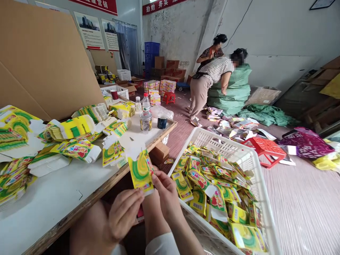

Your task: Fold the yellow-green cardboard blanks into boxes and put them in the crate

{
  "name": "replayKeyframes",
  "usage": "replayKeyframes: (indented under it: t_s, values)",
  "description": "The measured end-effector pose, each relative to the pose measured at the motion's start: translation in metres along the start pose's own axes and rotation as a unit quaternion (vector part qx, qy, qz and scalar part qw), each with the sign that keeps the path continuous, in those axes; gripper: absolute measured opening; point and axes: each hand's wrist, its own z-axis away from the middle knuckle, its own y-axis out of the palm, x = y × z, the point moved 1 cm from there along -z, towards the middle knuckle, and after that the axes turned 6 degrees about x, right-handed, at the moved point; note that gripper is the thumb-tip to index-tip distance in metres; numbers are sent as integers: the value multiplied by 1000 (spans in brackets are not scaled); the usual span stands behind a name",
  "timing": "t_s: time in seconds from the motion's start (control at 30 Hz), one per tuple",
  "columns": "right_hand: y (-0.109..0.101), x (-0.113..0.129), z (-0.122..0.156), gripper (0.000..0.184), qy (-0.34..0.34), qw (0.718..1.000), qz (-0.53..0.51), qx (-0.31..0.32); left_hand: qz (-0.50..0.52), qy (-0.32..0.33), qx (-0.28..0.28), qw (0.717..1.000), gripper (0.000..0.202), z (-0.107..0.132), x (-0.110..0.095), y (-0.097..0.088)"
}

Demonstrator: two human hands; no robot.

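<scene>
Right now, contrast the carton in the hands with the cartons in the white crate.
The held carton is single; the crated cartons are many. The held carton is tilted up between the left hand and right hand; the crated cartons lie jumbled in the white crate. Both show yellow and green.

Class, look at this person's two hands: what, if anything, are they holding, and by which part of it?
A yellow-and-green carton: the left hand grips its lower edge, the right hand its right-hand edge.
</scene>
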Motion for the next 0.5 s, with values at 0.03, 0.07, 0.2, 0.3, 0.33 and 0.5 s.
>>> replayKeyframes:
  t_s: [0.03,0.07,0.2,0.3,0.33,0.5]
  values:
    - [-6,0,1,40,3,1000,-2,-5,40,-21,7,999,52,3,-10,6]
    - [-11,-2,3,37,11,1000,-10,-6,82,-66,-13,994,49,5,-17,11]
    - [-19,-14,21,39,53,997,-57,-9,326,-354,-150,864,44,-2,-21,23]
    - [-11,-21,34,42,98,990,-97,19,534,-457,-137,698,61,-14,-19,28]
    - [-8,-22,37,42,107,988,-103,31,589,-463,-107,654,63,-17,-19,28]
    - [-8,-19,41,39,102,992,-72,26,697,-447,-34,560,54,-19,-26,27]
